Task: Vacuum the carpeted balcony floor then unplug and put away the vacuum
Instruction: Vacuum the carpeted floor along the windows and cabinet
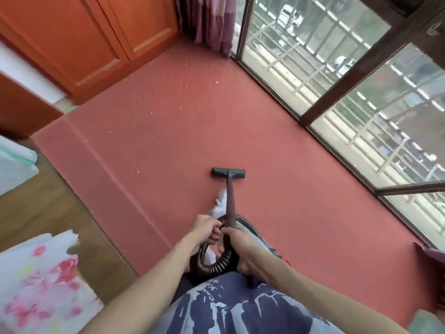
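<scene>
Left hand (pixel 206 228) and right hand (pixel 238 247) both gripping ribbed hose (pixel 220 265) near wand (pixel 230 201) — fingers closed around it. Vacuum head (pixel 228 173) lying flat on red carpet (pixel 277 165), mid-floor — pale scraps (pixel 216 82) lying scattered beyond it, windows (pixel 361 92) running along right.

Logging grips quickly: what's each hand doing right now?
Left hand: closed on the vacuum hose.
Right hand: closed on the vacuum hose by the wand.

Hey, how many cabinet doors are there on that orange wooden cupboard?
2 orange wooden cabinet doors show, side by side at the far left of the carpet: the left door and the right door. More may lie beyond the picture's left edge.
</scene>
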Tool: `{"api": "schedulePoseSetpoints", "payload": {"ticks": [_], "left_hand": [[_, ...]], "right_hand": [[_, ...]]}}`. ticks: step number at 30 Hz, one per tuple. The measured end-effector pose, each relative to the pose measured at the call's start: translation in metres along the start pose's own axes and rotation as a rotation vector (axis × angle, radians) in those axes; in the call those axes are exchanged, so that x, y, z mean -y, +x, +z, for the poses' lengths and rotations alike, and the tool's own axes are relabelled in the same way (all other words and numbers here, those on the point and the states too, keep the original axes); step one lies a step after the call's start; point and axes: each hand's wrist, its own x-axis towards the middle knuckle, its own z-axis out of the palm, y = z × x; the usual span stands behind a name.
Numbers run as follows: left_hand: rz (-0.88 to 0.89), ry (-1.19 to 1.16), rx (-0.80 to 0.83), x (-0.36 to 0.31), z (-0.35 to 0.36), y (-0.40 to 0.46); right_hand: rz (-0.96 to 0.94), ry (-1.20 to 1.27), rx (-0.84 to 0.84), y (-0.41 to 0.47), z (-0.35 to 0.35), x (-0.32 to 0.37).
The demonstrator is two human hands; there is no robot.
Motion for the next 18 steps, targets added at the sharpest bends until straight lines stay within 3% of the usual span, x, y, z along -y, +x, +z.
{"api": "schedulePoseSetpoints", "payload": {"ticks": [5,11,18], "left_hand": [[-0.042,-0.074,-0.012,0.040,0.007,-0.021],[0.012,-0.194,-0.079,0.035,0.023,-0.038],[0.160,0.014,-0.273,0.027,0.012,-0.053]], "right_hand": [[0.063,-0.147,0.017,-0.016,-0.015,-0.024],[0.029,-0.101,0.128,-0.002,-0.027,-0.011],[-0.178,-0.163,-0.079,0.067,-0.026,0.048]]}}
